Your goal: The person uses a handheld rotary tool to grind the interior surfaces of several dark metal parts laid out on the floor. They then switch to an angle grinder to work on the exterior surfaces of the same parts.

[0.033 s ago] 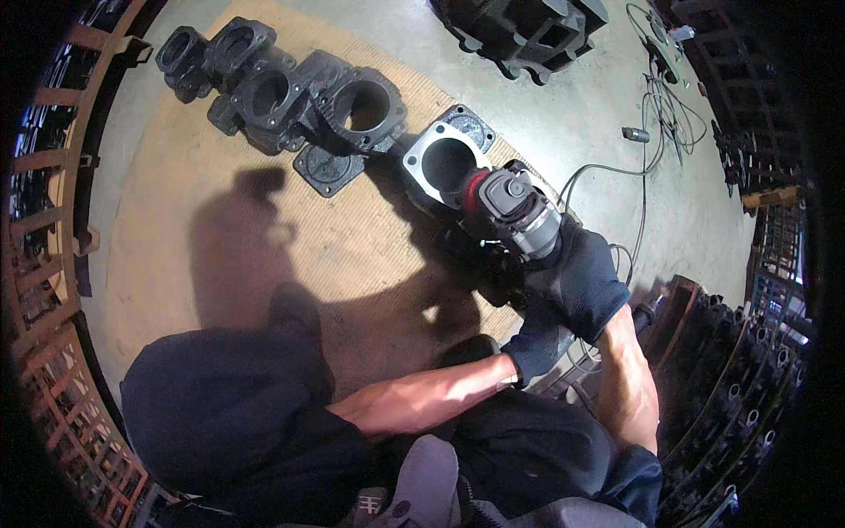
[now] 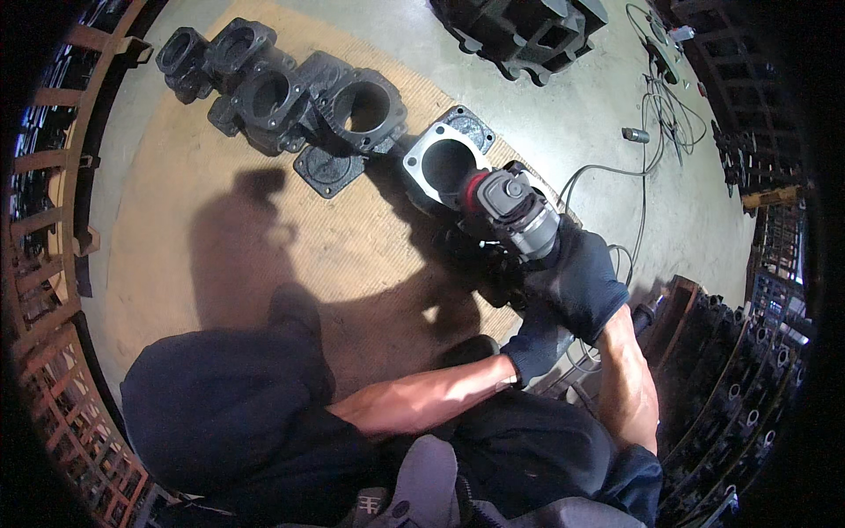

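Note:
An angle grinder (image 2: 515, 207) with a red guard leans over the right rim of a dark metal casting (image 2: 425, 183), whose top flange is bright bare metal around a round bore. My right hand (image 2: 588, 280), in a dark glove, is wrapped round the grinder's body. Just below it, close against the right glove, is my left hand (image 2: 535, 343), gloved too; its fingers are hidden beneath the right hand and the tool. A dark square flange with a bolt hole (image 2: 473, 125) sticks out behind the bright one.
Several dark castings with round bores (image 2: 361, 110) stand in a row on the ribbed tan mat (image 2: 176, 264). A large black casting (image 2: 528, 35) sits beyond. Cables (image 2: 645, 176) run over the floor at right. Metal racks (image 2: 53, 211) flank both sides; dark parts (image 2: 731, 378) are stacked lower right.

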